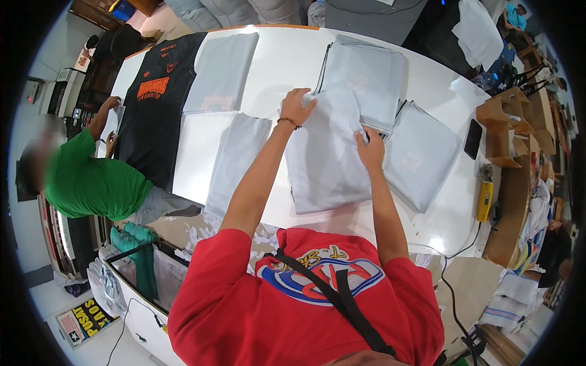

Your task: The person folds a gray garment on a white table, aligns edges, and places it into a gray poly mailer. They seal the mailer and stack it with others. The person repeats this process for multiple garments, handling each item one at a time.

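Observation:
A folded pale grey cloth (326,165) lies before me on the white table, its near edge close to the table's front. My left hand (297,108) pinches its far left corner, the fingers pointing right. At its right edge, my right hand (370,149) grips the fabric between thumb and fingers. Beyond it lies a stack of folded pale grey cloths (372,76), with dark trim at the left side. Another folded pile (422,155) lies right of my right hand, a faint print showing through. Left of my left forearm is a narrow folded grey cloth (239,158).
A co-worker in a green shirt (91,177) handles a black jersey (155,104) at the table's left end. Beside it lies a grey folded cloth (221,73). At right are a phone (473,139), a yellow corded tool (484,201) and cardboard boxes (505,110).

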{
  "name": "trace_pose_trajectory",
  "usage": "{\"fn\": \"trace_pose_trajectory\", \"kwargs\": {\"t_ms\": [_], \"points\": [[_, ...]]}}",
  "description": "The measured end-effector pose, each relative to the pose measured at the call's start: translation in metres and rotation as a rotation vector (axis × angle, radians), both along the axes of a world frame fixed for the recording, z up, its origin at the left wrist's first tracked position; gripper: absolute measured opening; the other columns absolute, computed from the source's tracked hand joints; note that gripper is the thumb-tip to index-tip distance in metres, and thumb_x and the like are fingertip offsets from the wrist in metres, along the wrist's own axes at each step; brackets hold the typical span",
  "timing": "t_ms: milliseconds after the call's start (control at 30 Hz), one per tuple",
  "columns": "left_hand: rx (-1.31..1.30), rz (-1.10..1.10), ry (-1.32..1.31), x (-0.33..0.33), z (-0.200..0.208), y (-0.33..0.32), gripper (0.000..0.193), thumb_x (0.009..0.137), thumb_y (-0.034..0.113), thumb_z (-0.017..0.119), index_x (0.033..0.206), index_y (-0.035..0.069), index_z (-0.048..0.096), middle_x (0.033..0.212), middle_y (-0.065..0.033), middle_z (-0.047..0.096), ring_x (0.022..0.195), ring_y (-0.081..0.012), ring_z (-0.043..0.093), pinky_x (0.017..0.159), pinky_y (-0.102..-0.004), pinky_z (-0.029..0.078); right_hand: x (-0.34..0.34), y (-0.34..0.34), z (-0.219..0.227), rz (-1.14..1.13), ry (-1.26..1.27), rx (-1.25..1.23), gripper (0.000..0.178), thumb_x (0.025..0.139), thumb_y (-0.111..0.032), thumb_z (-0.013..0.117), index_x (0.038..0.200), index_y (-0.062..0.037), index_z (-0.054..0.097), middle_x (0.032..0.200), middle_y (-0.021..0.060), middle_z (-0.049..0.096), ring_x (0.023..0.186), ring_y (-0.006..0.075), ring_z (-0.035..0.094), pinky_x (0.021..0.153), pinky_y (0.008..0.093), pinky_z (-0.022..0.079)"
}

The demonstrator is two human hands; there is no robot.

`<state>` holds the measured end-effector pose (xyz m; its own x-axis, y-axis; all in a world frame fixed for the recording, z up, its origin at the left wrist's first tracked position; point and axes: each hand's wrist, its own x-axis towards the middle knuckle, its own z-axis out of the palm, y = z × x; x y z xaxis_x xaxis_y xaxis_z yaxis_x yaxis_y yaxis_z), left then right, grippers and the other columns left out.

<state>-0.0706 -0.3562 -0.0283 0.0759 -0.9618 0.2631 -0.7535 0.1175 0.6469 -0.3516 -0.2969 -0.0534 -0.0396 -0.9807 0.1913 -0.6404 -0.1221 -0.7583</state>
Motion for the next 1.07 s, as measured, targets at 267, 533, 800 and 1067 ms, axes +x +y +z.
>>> {"fn": "trace_pose_trajectory", "kwargs": {"t_ms": [267, 533, 800, 1067], "points": [[0.095, -0.125, -0.251, -0.065, -0.008, -0.060, 0.045, 0.087, 0.040, 0.072, 0.120, 0.011, 0.067, 0.118, -0.0137, 0.066, 0.115, -0.0341, 0.059, 0.097, -0.0419, 0.050, 0.003, -0.001, 0.004, 0.017, -0.045, 0.009, 0.033, 0.089, -0.031, 0.070, 0.112, -0.0073, 0.070, 0.103, 0.0160, 0.070, 0.095, 0.0350, 0.067, 0.083, 0.0426, 0.052], [-0.119, -0.117, -0.002, -0.080, -0.003, -0.043, 0.017, 0.084, 0.023, 0.075, 0.095, 0.010, 0.071, 0.101, -0.0100, 0.070, 0.101, -0.0316, 0.063, 0.084, -0.0440, 0.051, 0.001, 0.001, 0.001, -0.017, -0.032, 0.027, 0.031, 0.088, -0.028, 0.072, 0.111, -0.0076, 0.070, 0.102, 0.0151, 0.071, 0.095, 0.0335, 0.068, 0.081, 0.0412, 0.053], [-0.153, -0.167, 0.062, -0.108, -0.018, 0.033, 0.025, 0.087, 0.014, 0.070, 0.110, 0.005, 0.071, 0.100, -0.0115, 0.072, 0.096, -0.0324, 0.067, 0.082, -0.0436, 0.054, 0.004, 0.002, 0.008, -0.039, -0.215, -0.018, 0.029, 0.085, -0.021, 0.075, 0.110, -0.0069, 0.071, 0.095, 0.0123, 0.068, 0.084, 0.0275, 0.065, 0.076, 0.0379, 0.052], [-0.044, -0.301, -0.120, -0.109, -0.015, 0.055, 0.058, 0.082, 0.007, 0.069, 0.138, 0.007, 0.054, 0.137, -0.0136, 0.056, 0.126, -0.0293, 0.052, 0.103, -0.0447, 0.042, 0.026, -0.037, 0.033, 0.079, -0.138, -0.232, 0.029, 0.085, -0.015, 0.076, 0.112, -0.0059, 0.071, 0.093, 0.0071, 0.066, 0.088, 0.0209, 0.063, 0.079, 0.0319, 0.051]]}}
